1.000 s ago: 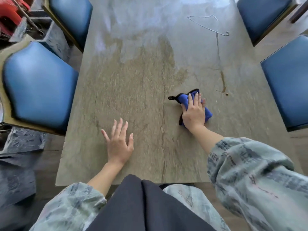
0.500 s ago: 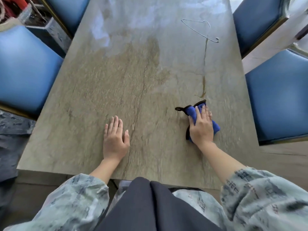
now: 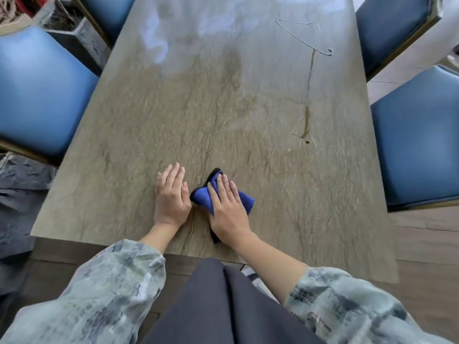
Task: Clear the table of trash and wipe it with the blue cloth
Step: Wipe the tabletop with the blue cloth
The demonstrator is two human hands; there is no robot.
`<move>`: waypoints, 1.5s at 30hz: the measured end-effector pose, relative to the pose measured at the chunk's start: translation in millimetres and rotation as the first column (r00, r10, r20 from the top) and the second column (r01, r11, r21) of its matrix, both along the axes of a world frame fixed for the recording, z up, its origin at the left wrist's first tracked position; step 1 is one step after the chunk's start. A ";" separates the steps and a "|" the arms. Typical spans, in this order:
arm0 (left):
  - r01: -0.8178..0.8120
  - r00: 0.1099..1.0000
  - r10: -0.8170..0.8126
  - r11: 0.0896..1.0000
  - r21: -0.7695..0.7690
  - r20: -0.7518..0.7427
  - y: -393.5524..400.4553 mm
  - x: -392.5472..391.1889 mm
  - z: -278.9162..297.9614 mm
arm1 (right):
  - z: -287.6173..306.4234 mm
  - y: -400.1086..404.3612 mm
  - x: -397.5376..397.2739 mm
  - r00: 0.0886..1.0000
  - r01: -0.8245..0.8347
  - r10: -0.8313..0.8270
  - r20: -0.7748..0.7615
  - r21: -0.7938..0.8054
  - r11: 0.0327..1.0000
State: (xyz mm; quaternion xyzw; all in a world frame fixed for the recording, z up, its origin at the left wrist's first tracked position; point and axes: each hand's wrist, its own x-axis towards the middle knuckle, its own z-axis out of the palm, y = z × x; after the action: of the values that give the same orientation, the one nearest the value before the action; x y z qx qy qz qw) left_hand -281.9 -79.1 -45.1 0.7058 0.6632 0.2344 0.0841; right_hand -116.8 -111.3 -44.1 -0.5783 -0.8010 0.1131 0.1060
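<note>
head view, looking straight down over the near edge of the long grey-green stone-patterned table (image 3: 154, 125). the right hand (image 3: 229, 209) is flat, palm down, pressing on the crumpled blue cloth with the black trim (image 3: 202, 196), fingers spread over it and not curled round it, so it is pinning the cloth to the tabletop and not gripping it. the cloth sits close to the near edge, about mid-width of the table, with blue folds poking out on both sides of the hand and a dark edge showing under the wrist.

the left hand (image 3: 171, 197) lies just beside it, palm flat on the bare stone, fingers together and straight, holding nothing. its thumb side is right against the cloth's left corner; whether it actually touches is hard to tell.

further up on the right, a thin brown streak of spilled liquid (image 3: 307, 120) runs down the tabletop and ends in a small brown drop (image 3: 307, 142). beyond its far end, a thin pale looped line (image 3: 298, 33) marks the surface; what it is cannot be made out. the far part of the table shines with pale reflections.

blue padded chairs stand round the table: one at the left (image 3: 42, 93), one at the right (image 3: 417, 145), another at the far right corner (image 3: 392, 23). both forearms come out of pale patterned sleeves (image 3: 104, 294).
</note>
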 end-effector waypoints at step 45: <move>-0.191 0.968 0.205 0.976 -0.106 0.145 -109.4 224.0 11.4 | 8.3 -96.3 324.7 0.990 -0.137 0.138 0.006 -0.040 0.990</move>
State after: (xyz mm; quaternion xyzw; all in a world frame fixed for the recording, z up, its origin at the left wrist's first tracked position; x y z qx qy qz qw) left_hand -57.9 -188.5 -33.7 0.6109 0.7319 0.2655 0.1436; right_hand 207.9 -207.6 -35.8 -0.5242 -0.8370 0.1336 0.0828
